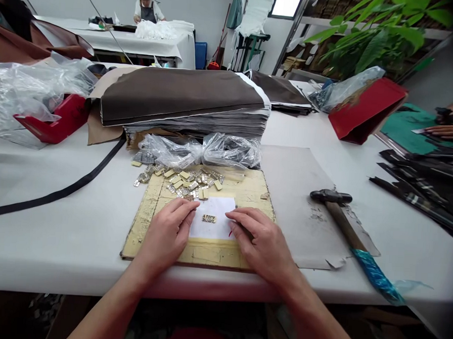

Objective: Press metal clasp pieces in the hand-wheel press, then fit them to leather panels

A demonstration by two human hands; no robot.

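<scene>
A small metal plate with raised lettering (pixel 209 218) lies on a white paper (pixel 217 232) on the worn yellow board (pixel 203 254). My left hand (pixel 170 232) rests at the paper's left edge, fingers stretched forward and nothing seen in them. At the right edge lies my right hand (pixel 261 237), its fingers extended and thumb apart, also without a visible object. A small red mark (pixel 230 234) shows beside the right thumb. Behind the paper, many loose silvery metal plates (pixel 193 185) and yellow pieces (pixel 176 179) are scattered.
Crumpled clear plastic (pixel 231 150) lies before a tall stack of dark sheets (pixel 185 94). A hammer (pixel 341 221) rests on a grey sheet (pixel 289 193) at right. Black strap (pixel 69 189) and red box (pixel 62 120) are left. Another person's hand (pixel 450 131) is far right; a person (pixel 147 8) stands behind.
</scene>
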